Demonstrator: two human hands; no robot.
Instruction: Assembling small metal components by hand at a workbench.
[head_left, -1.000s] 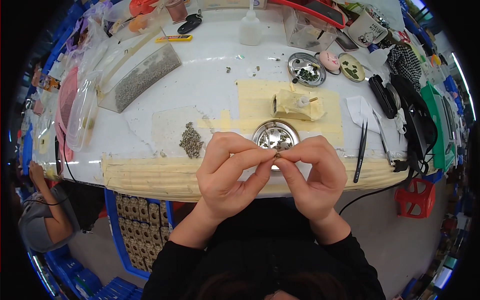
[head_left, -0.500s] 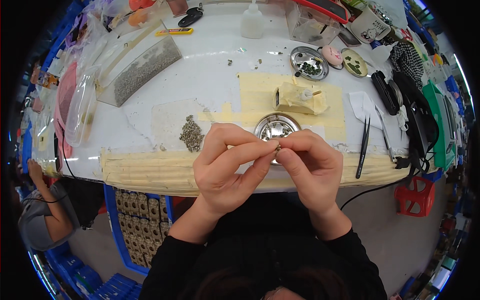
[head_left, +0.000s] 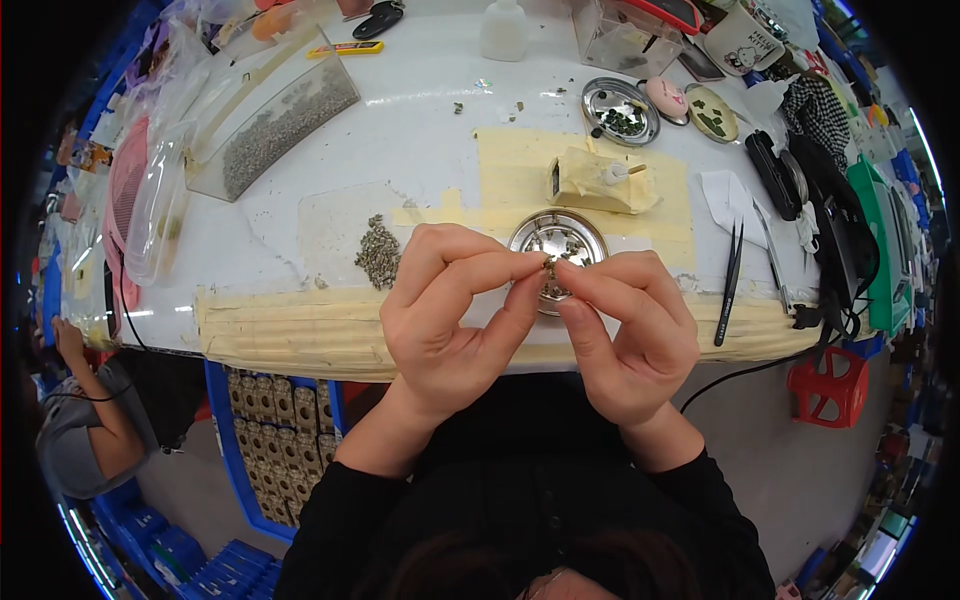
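My left hand (head_left: 450, 320) is closed in a pinch, its thumb and index fingertip on a tiny metallic-looking piece (head_left: 549, 266); the exact kind is too small to make out. Opposite it, my right hand (head_left: 638, 335) has its index fingertip at the piece, with the thumb lowered and apart. Just behind the fingertips is a round, shiny metal dish (head_left: 520, 228) with several small bits in it, partly hidden by my hands. To the left of my left hand lies a heap of small grey-brown pieces (head_left: 378, 255) on a clear sheet.
A clear bin of grey granules (head_left: 285, 135) stands far left. Behind the dish sits a tape-wrapped block (head_left: 605, 182). Black tweezers (head_left: 731, 285) lie at right, below a dish of dark green pieces (head_left: 622, 112). A blue crate (head_left: 225, 450) stands below the table; another person's arm (head_left: 100, 410) shows at left.
My right thumb has dropped away from the index finger, and the right hand has shifted slightly right. The left hand still pinches. The whole table view has moved up a little.
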